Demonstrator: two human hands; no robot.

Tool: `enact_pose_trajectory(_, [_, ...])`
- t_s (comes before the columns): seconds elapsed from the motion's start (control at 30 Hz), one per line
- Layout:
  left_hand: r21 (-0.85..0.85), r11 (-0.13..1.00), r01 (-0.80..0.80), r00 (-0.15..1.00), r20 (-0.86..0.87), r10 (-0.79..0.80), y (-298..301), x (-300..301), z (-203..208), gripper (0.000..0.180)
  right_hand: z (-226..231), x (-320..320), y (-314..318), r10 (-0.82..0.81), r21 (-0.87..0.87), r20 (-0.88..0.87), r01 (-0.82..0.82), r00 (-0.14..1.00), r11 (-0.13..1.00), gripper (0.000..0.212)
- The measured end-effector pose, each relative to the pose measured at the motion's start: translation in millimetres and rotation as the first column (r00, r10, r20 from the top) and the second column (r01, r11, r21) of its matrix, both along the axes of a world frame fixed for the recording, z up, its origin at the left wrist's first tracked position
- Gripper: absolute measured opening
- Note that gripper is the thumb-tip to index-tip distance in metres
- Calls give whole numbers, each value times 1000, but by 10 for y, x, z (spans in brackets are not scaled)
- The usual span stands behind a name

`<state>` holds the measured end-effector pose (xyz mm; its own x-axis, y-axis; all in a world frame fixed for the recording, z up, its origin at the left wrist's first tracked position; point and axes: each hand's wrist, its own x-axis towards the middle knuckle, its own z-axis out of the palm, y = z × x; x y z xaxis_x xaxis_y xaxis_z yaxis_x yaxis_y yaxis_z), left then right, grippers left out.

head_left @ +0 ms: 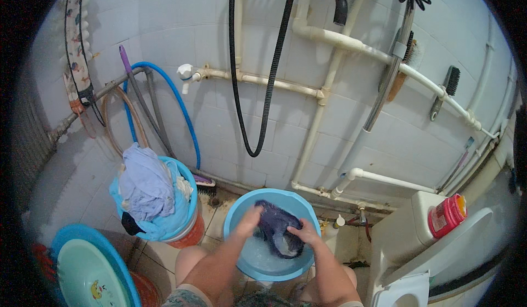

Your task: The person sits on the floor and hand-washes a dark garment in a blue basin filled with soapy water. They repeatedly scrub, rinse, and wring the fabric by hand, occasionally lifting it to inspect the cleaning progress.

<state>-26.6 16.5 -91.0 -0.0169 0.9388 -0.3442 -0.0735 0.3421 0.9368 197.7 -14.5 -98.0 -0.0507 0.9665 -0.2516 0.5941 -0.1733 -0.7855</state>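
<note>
A light blue basin (pixel 231 211) stands on the tiled floor between my knees, with cloudy water in it. Over the water, a dark navy cloth or garment (pixel 276 222) is stretched between my two hands; it looks wet, and its exact kind is not plain. My left hand (pixel 250 220) grips its upper left end, fingers partly hidden behind the fabric. On the other side my right hand (pixel 305 232) holds the right edge, thumb over the top. The lower part of the cloth hangs close to the water or dips into it.
To the left, a bucket (pixel 189 226) carries a blue tub heaped with clothes (pixel 145 183). A pale green basin (pixel 82 263) sits nearer, inside a blue one. A toilet (pixel 406 293) with a red tub (pixel 446 216) on its tank stands right. Pipes (pixel 263 81) and a black hose (pixel 273 65) line the wall.
</note>
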Motion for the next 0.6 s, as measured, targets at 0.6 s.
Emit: enact_pose_trajectory(0.6, [605, 745, -281, 941, 19, 339, -79, -209, 1251, 27, 355, 281, -56, -346, 268, -705, 684, 619, 679, 21])
